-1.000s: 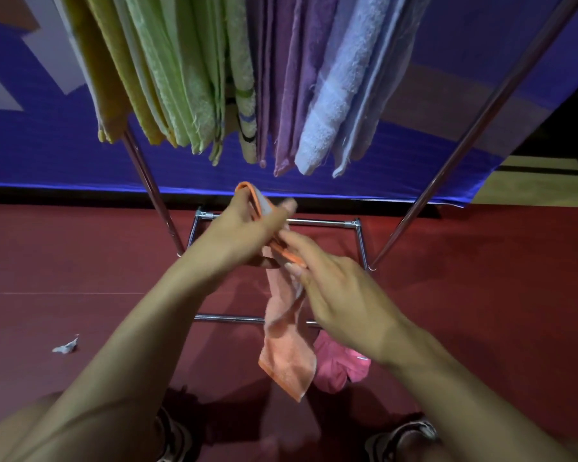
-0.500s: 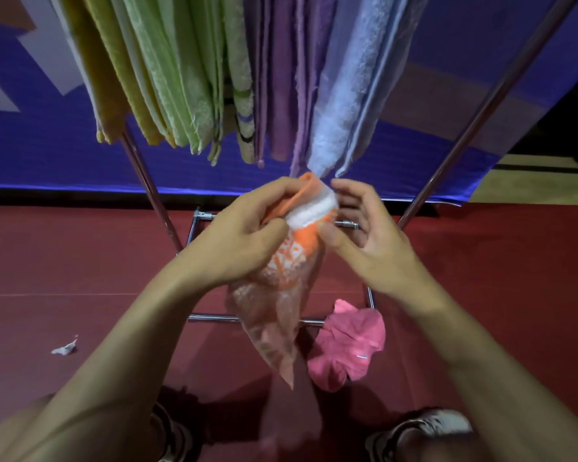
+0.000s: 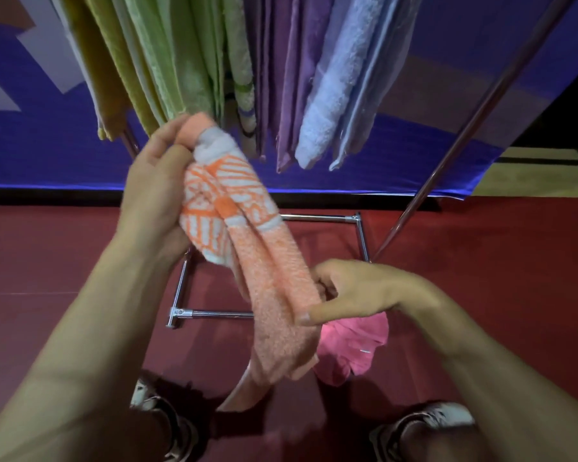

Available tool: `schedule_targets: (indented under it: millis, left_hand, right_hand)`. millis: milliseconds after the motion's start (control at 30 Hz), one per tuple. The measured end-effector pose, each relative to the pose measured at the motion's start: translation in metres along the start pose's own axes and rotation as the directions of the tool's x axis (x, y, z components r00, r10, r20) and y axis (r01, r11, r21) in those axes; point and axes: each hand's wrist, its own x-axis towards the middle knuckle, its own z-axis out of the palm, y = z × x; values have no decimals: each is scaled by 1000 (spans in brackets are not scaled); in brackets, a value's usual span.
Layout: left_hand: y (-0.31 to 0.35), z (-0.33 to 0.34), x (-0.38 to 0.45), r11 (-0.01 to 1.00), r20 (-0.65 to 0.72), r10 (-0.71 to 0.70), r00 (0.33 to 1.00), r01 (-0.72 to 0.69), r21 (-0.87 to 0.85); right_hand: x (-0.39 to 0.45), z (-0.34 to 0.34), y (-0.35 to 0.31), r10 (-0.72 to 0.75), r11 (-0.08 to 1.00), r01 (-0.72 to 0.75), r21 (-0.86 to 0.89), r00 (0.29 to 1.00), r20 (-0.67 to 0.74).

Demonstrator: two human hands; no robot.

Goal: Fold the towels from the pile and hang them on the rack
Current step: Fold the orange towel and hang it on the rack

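An orange towel (image 3: 267, 271) with a white patterned band hangs bunched between my hands, in front of the rack. My left hand (image 3: 154, 191) holds its upper, patterned end just below the hanging towels. My right hand (image 3: 351, 291) pinches the plain orange part lower down, thumb in front and fingers curled behind. The towel's tail drops toward the floor between my feet. A pink towel (image 3: 351, 351) lies crumpled on the red floor beneath my right hand. The metal rack (image 3: 361, 235) stands ahead, its base tubes on the floor.
Yellow, green, purple and light blue towels (image 3: 324, 105) hang side by side from the rack's top. A slanted rack leg (image 3: 454, 151) runs up to the right. A blue banner (image 3: 47, 151) backs the rack. My shoes (image 3: 424, 421) stand on the red floor (image 3: 498, 278).
My right hand has let go near the towel's top and slid down to pinch its lower part. My left hand has lifted the patterned end slightly up and left.
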Motion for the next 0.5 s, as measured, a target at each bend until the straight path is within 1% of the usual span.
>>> schedule_targets:
  millis: [33, 67, 100, 133, 167, 200, 233, 267, 300, 333, 367, 400, 433, 500]
  left_hand:
    - [0, -6, 4, 1000, -59, -7, 998, 8, 20]
    - [-1, -10, 5, 996, -105, 12, 994, -2, 91]
    - [-2, -11, 4, 981, -118, 52, 992, -28, 190]
    - [-2, -11, 2, 955, -88, 89, 992, -60, 291]
    - [-2, -12, -2, 924, -7, 91, 996, -82, 374]
    - [-3, -11, -8, 884, 118, 42, 992, -92, 459]
    - [-4, -11, -15, 822, 261, -68, 963, -94, 562]
    - [-7, -11, -22, 741, 385, -227, 894, -98, 665]
    - [-11, -9, -30, 665, 461, -390, 797, -103, 740]
    - [-16, -6, -37, 607, 492, -501, 713, -116, 786]
    - [-22, -4, -40, 566, 493, -544, 679, -137, 813]
    - [-26, -3, -40, 527, 477, -545, 690, -160, 835]
    - [-26, -2, -39, 486, 452, -538, 711, -177, 856]
    - [-24, -5, -33, 375, 411, -533, 740, -230, 898]
  right_hand:
    - [2, 4, 2, 8, 1000, -8, -1, 1000, 27]
    - [4, 8, 5, 4, 1000, -4, -4, 1000, 21]
    - [7, 10, 6, 5, 1000, -5, -21, 1000, -4]
    - [8, 12, 7, -2, 999, 0, -47, 999, -40]
    - [10, 13, 9, -22, 999, 20, -26, 996, -90]
    - [12, 15, 7, -39, 999, 43, 29, 989, -146]
    - [13, 15, 1, -65, 989, 89, 121, 980, -190]
    - [14, 15, -1, -90, 963, 145, 227, 968, -236]
    - [16, 14, -4, -105, 920, 203, 334, 951, -289]
    - [15, 13, -8, -114, 879, 243, 411, 943, -312]
    - [14, 14, -9, -125, 851, 267, 452, 939, -319]
    - [12, 13, -10, -134, 848, 276, 452, 937, -322]
    - [12, 12, -8, -133, 870, 274, 410, 931, -340]
    - [12, 11, -4, -113, 941, 226, 251, 911, -398]
